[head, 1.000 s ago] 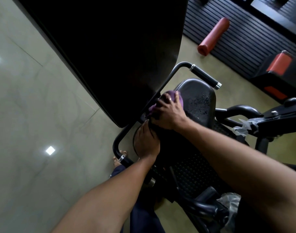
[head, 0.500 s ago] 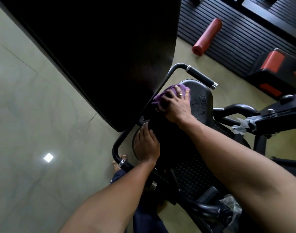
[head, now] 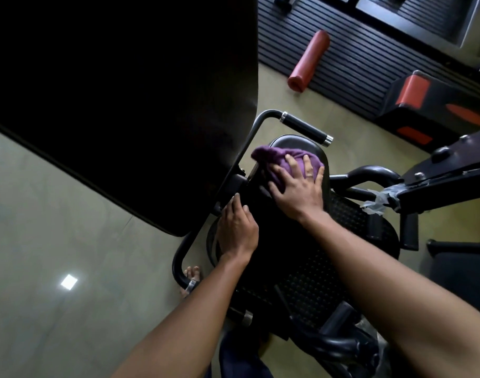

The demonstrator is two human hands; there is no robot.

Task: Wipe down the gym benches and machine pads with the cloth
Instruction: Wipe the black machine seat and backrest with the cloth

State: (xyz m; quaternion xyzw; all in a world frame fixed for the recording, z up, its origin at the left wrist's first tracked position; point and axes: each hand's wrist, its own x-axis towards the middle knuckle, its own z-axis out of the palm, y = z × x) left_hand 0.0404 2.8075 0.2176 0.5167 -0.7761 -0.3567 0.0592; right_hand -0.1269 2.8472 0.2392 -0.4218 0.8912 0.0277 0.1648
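Fingers (head: 307,166) of the right hand (head: 296,190) lie spread and flat, pressing the purple cloth (head: 274,159) onto the black pad (head: 296,142) near its top edge. The left hand (head: 237,230) rests loosely on the pad's side, gripping nothing. Best keep the palm flat, overlap strokes and work into the edges. No writing is readable anywhere.

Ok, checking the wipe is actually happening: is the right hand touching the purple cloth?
Touching. The head view shows the right hand pressed flat on the purple cloth, fingers spread over it, on the black pad.
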